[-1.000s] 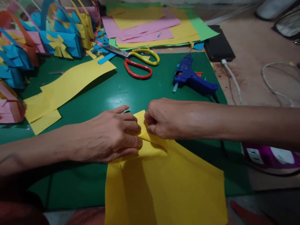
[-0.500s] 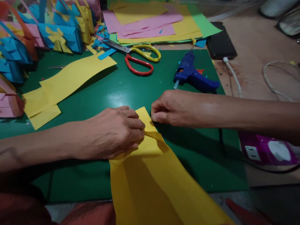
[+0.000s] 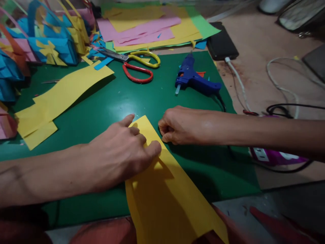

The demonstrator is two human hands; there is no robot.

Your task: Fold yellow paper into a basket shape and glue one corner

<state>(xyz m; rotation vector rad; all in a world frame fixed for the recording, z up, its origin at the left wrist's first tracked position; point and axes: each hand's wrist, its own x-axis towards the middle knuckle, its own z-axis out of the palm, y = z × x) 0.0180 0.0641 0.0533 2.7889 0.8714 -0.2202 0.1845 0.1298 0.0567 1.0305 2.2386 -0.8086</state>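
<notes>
We rest our left hand (image 3: pixel 124 145) on the yellow sheet (image 3: pixel 175 196), its forefinger stretched forward and the other fingers bent, though whether they pinch it we cannot tell; our right hand (image 3: pixel 176 127), clenched in a loose fist, is just beside the sheet's right edge; the sheet lies on the green mat (image 3: pixel 122 101), its near part running over the mat's near edge towards us. Beyond our hands we have the scissors (image 3: pixel 125 58) and the glue gun (image 3: pixel 189 76); to the left lie yellow strips (image 3: pixel 68 93), with paper bags (image 3: pixel 67 51) behind them.
</notes>
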